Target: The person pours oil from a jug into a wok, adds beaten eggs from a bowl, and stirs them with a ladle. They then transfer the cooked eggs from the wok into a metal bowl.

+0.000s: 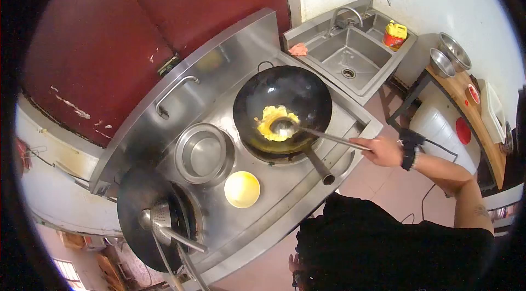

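Observation:
My right hand (383, 151) is closed around the handle of a metal ladle (334, 137). The ladle's bowl rests on yellow egg (272, 113) in a black wok (312, 94); the egg looks partly set. The wok's tubular handle (319, 166) points toward my body, with no hand on it. Low at my side hangs my left hand (295, 263), mostly hidden by my black shirt. Its visible fingers look loosely apart, holding nothing I can see. Left of the wok, a bowl with a yellow inside (242, 189) stands beside a round steel pot (203, 151) on the steel stove top.
A second wok (131, 209) at the left holds a perforated skimmer (160, 217) and other long-handled tools. Behind the stove rises a steel backsplash with a tap (178, 91). At the right are a sink (350, 55), a yellow-red jug (394, 35) and a wooden shelf (466, 96) with steel bowls.

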`<state>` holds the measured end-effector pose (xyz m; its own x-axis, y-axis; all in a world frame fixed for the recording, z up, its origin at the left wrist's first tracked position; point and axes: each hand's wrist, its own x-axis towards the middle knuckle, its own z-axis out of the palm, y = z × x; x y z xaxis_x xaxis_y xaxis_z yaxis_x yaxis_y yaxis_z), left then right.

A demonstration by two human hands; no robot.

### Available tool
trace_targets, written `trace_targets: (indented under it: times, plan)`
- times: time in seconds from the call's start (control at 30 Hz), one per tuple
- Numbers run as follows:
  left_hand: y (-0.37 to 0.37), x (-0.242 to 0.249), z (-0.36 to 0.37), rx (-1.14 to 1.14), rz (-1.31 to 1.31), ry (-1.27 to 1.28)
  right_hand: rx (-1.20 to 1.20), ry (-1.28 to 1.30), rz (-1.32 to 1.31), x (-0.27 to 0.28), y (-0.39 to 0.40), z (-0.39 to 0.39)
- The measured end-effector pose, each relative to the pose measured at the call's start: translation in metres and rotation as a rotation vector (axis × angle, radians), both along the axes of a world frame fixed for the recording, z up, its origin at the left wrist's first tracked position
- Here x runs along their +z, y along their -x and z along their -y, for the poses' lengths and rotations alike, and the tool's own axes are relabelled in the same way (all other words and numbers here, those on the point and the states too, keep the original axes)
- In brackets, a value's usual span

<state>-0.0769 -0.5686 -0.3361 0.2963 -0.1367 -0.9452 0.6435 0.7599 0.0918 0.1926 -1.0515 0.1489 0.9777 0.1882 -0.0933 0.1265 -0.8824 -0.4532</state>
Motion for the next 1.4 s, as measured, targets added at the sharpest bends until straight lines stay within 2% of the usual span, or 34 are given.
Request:
trace_targets:
  times: [0.1, 0.13, 0.2, 0.23, 0.3, 0.33, 0.43, 0.47, 0.5, 0.53, 0.57, 0.6, 0.63, 0.67, 0.7, 0.73, 0.77, 0.83, 0.9, 0.97, 1.0, 1.03, 1.07, 1.1, 1.17, 1.2, 1.23, 1.27, 1.3, 1.37, 1.4]
  plan:
    - [-0.007, 0.002, 0.002, -0.026, -0.026, -0.005, -0.074, 0.024, -0.061, -0.035, -0.028, -0.010]
    - [-0.008, 0.011, 0.007, -0.032, -0.028, -0.004, -0.099, 0.043, -0.007, -0.051, -0.042, -0.008]
    - [-0.025, 0.060, 0.024, -0.057, 0.030, -0.307, -0.159, 0.086, 0.109, -0.072, -0.061, 0.002]
    - [-0.028, 0.059, 0.021, -0.046, 0.036, -0.304, -0.149, 0.088, 0.117, -0.069, -0.066, 0.011]
    - [-0.027, 0.059, 0.024, 0.161, 0.116, -0.260, -0.251, 0.070, 0.088, -0.058, -0.077, 0.031]
    - [-0.026, 0.059, 0.030, 0.169, 0.115, -0.257, -0.234, 0.037, 0.133, -0.049, -0.080, 0.034]
    - [-0.020, 0.063, 0.041, 0.007, 0.058, -0.363, -0.230, 0.044, 0.268, -0.088, -0.099, 0.046]
    - [-0.018, 0.061, 0.044, 0.009, 0.058, -0.363, -0.301, 0.033, 0.095, -0.095, -0.103, 0.039]
    - [-0.011, 0.051, 0.044, -0.121, 0.139, -0.391, -0.301, 0.002, 0.042, -0.108, -0.104, 0.032]
    - [-0.005, 0.042, 0.042, -0.251, 0.214, -0.419, -0.227, -0.087, 0.123, -0.130, -0.104, 0.027]
    - [-0.004, 0.037, 0.040, -0.249, 0.204, -0.422, -0.153, -0.177, 0.200, -0.147, -0.102, 0.023]
    - [-0.004, 0.032, 0.036, -0.586, 0.376, -0.691, -0.152, -0.179, 0.191, -0.125, -0.095, 0.014]
    - [-0.004, 0.030, 0.032, -0.930, 0.552, -0.950, -0.236, -0.310, -0.075, -0.077, -0.084, -0.005]
    - [-0.007, 0.032, 0.035, -0.929, 0.547, -0.948, -0.316, -0.437, -0.343, -0.051, -0.079, -0.016]
    - [-0.023, 0.048, 0.049, -0.527, 0.286, -0.665, -0.311, -0.431, -0.348, -0.058, -0.073, -0.009]
    - [-0.032, 0.053, 0.059, -0.129, 0.031, -0.368, -0.145, -0.400, -0.096, -0.071, -0.061, 0.007]
    - [-0.036, 0.057, 0.063, -0.121, 0.024, -0.360, 0.024, -0.365, 0.153, -0.077, -0.053, 0.018]
    - [-0.045, 0.066, 0.065, -0.073, 0.127, -0.392, -0.094, -0.235, 0.013, -0.041, -0.044, 0.029]
    - [-0.054, 0.075, 0.069, -0.079, 0.102, -0.387, -0.148, -0.156, 0.044, -0.048, -0.050, 0.039]
    - [-0.064, 0.073, 0.073, -0.178, 0.049, -0.379, -0.270, 0.068, -0.023, -0.037, -0.056, 0.035]
    - [-0.066, 0.069, 0.075, -0.178, 0.053, -0.373, -0.244, 0.015, 0.103, -0.068, -0.063, 0.043]
    - [-0.067, 0.066, 0.077, -0.178, 0.064, -0.383, -0.242, 0.020, 0.106, -0.097, -0.066, 0.051]
    - [-0.067, 0.061, 0.081, -0.176, 0.076, -0.394, -0.141, -0.020, 0.195, -0.110, -0.069, 0.049]
    - [-0.059, 0.043, 0.077, -0.176, 0.080, -0.392, -0.044, -0.064, 0.282, -0.100, -0.070, 0.034]
    - [-0.045, 0.013, 0.071, -0.450, 0.498, -0.603, -0.348, -0.362, -0.356, -0.059, -0.068, -0.001]
    - [-0.047, 0.020, 0.074, -0.445, 0.505, -0.606, -0.435, -0.548, -0.458, -0.063, -0.069, -0.006]
    - [-0.048, 0.032, 0.076, -0.323, 0.346, -0.540, -0.421, -0.547, -0.451, -0.059, -0.065, -0.005]
    - [-0.045, 0.042, 0.077, -0.195, 0.186, -0.473, -0.346, -0.513, -0.417, -0.052, -0.060, -0.004]
    - [-0.042, 0.049, 0.079, -0.168, 0.191, -0.478, -0.264, -0.477, -0.382, -0.050, -0.059, 0.000]
    - [-0.032, 0.062, 0.088, 0.018, 0.105, -0.470, 0.178, -0.325, 0.419, -0.101, -0.058, 0.041]
    - [-0.025, 0.068, 0.095, 0.042, 0.102, -0.479, 0.095, -0.191, 0.210, -0.069, -0.050, 0.047]
